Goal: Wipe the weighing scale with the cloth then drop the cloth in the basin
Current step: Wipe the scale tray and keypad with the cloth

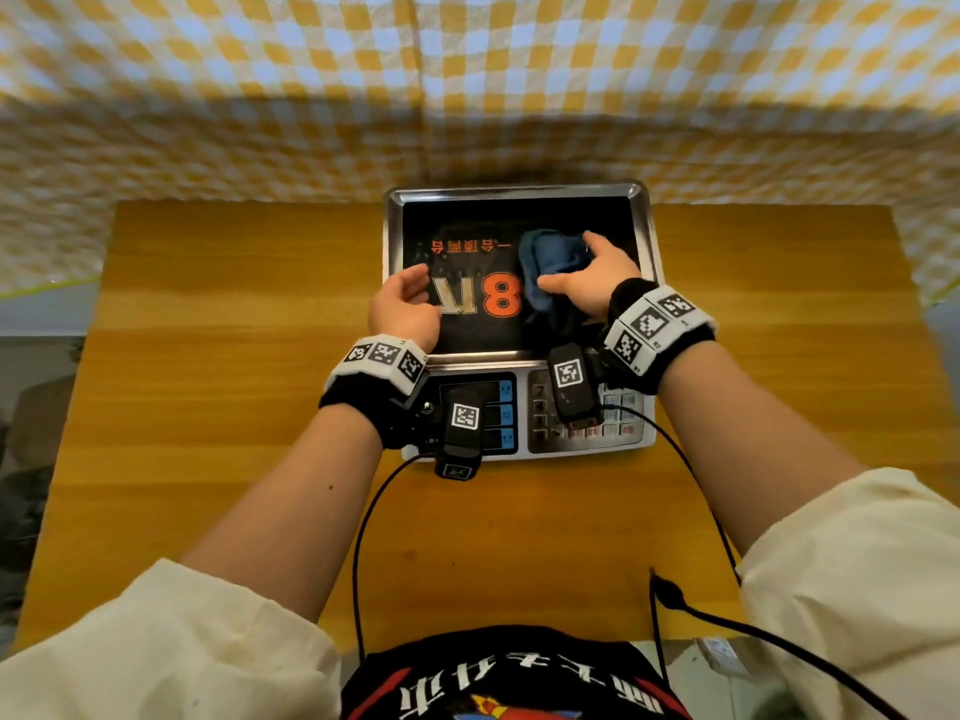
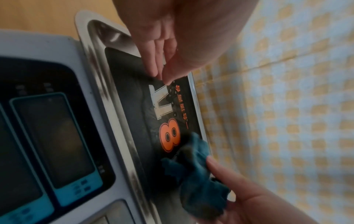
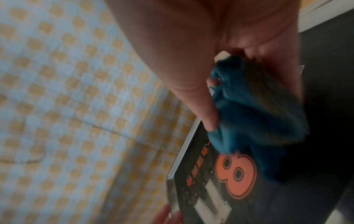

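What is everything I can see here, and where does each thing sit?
weighing scale: one, steel pan with a black printed top, grey keypad front, far middle of the table
cloth: one, blue, bunched on the right of the pan
table: one, orange-brown wood
checked fabric: yellow and white, behind the table
cables: black, over the near table
left hand: rests on the pan's left side, holding nothing
right hand: grips the cloth

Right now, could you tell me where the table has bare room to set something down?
Bare wood lies left and right of the weighing scale, out to the table's edges, and in front of it, though cables cross there. The scale's pan is crowded: left hand, right hand gripping the cloth.
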